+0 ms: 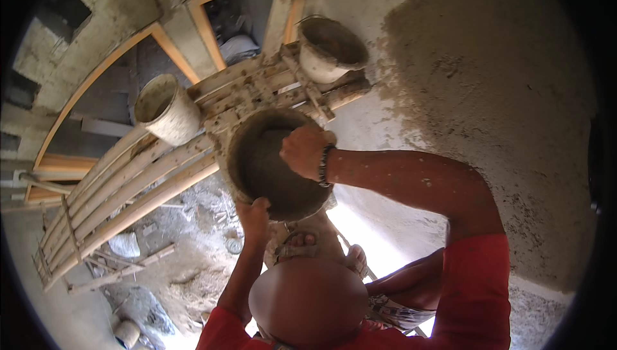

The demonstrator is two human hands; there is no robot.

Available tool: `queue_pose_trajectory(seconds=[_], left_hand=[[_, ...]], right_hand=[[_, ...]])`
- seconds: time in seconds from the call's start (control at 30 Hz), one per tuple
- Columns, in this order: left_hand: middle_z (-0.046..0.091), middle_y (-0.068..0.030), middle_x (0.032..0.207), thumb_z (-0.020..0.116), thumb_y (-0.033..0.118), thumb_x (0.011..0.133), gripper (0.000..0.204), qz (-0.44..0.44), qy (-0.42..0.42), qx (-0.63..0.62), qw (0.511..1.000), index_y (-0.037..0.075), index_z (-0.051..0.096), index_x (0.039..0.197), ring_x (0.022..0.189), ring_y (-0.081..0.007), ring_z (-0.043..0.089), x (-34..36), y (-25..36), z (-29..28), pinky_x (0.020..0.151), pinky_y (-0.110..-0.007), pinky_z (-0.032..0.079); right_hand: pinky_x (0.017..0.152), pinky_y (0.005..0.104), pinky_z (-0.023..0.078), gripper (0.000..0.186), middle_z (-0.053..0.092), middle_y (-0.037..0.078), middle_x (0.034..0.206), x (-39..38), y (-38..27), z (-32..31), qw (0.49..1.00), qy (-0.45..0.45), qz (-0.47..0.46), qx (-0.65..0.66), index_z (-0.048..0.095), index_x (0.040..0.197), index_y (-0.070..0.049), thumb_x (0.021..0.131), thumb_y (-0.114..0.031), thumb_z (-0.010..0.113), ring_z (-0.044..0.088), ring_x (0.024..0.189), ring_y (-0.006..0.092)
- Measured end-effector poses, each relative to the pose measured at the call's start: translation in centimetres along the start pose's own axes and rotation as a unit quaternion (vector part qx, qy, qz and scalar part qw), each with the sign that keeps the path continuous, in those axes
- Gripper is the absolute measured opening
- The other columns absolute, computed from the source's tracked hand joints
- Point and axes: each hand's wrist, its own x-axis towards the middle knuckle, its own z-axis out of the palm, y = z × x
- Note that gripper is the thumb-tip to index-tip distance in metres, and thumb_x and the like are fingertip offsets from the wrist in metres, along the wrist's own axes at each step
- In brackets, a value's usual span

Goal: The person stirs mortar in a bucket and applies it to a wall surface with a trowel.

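Note:
A wide round basin (250, 118) of dark grey wet mortar (270, 157) stands in front of me at the near end of a pole platform. My left hand (252, 215) is closed on its near-left rim, thumb over the edge. Over the right part of the basin, my right hand (303, 151) is curled into a fist, its wrist wearing a dark beaded bracelet (324, 165). A small pale rounded end shows beside this fist; what the fingers hold is hidden beneath them.
A mortar-stained bucket (173, 118) stands on the poles (138, 176) at left, another bucket (321, 61) at the far end. Along the right runs a plastered wall (501, 93), partly damp. Wood-framed arched openings (157, 35) lie beyond. Rubble covers the floor (193, 234) below.

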Motion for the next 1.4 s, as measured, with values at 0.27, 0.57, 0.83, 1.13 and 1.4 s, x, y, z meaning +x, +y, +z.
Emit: queue_pose_trajectory(seconds=[0.27, 0.57, 0.83, 1.13, 1.4], left_hand=[[0.064, -0.0081, 0.094, 0.050, -0.004, 0.071, 0.041, -0.004, 0.004, -0.070, 0.998, -0.004, 0.058, 0.111, 0.080, -0.0181, 0.062, 0.1, -1.5, -0.5, 0.070, -0.030, 0.052], [0.060, -0.0031, 0.078, 0.056, -0.001, 0.071, 0.022, -0.039, 0.050, -0.122, 0.991, -0.003, 0.061, 0.093, 0.064, -0.0126, 0.054, -1.0, 0.9, -1.8, 0.056, -0.028, 0.043], [0.062, -0.0056, 0.086, 0.053, -0.002, 0.073, 0.029, -0.048, -0.015, -0.039, 0.998, -0.003, 0.060, 0.101, 0.074, -0.0162, 0.060, -2.0, 3.3, 0.8, 0.066, -0.030, 0.050], [0.064, -0.0118, 0.104, 0.050, -0.002, 0.064, 0.055, -0.048, -0.101, 0.069, 0.991, -0.005, 0.056, 0.119, 0.087, -0.0245, 0.064, -11.8, 20.4, 7.5, 0.072, -0.034, 0.052], [0.061, -0.0098, 0.102, 0.049, -0.006, 0.061, 0.058, -0.096, -0.153, -0.048, 0.982, -0.002, 0.055, 0.119, 0.083, -0.0254, 0.062, -24.7, 37.7, 12.6, 0.064, -0.034, 0.050]], right_hand=[[0.084, 0.0437, 0.055, 0.032, 0.073, 0.019, 0.096, -1.4, 2.1, 0.5, 0.946, -0.236, -0.060, 0.213, 0.073, 0.103, -0.001, 0.082, -0.019, 0.057, 0.070, 0.096, 0.0340], [0.074, 0.0428, 0.055, 0.026, 0.068, 0.017, 0.082, -8.9, 2.1, -1.7, 0.959, 0.007, 0.053, 0.279, 0.065, 0.110, -0.009, 0.086, -0.017, 0.058, 0.070, 0.081, 0.0308], [0.063, 0.0423, 0.055, 0.033, 0.067, 0.014, 0.073, -11.1, -0.5, 1.5, 0.965, 0.079, 0.047, 0.248, 0.063, 0.113, -0.004, 0.081, -0.013, 0.058, 0.069, 0.070, 0.0306], [0.063, 0.0416, 0.056, 0.023, 0.068, 0.016, 0.077, -26.2, 7.2, -13.0, 0.938, 0.137, 0.216, 0.235, 0.064, 0.102, -0.005, 0.083, -0.017, 0.061, 0.071, 0.074, 0.0297], [0.065, 0.0474, 0.056, 0.022, 0.067, 0.017, 0.073, -40.2, 3.5, -30.1, 0.899, 0.030, 0.180, 0.399, 0.064, 0.100, -0.007, 0.079, -0.013, 0.062, 0.070, 0.075, 0.0355]])
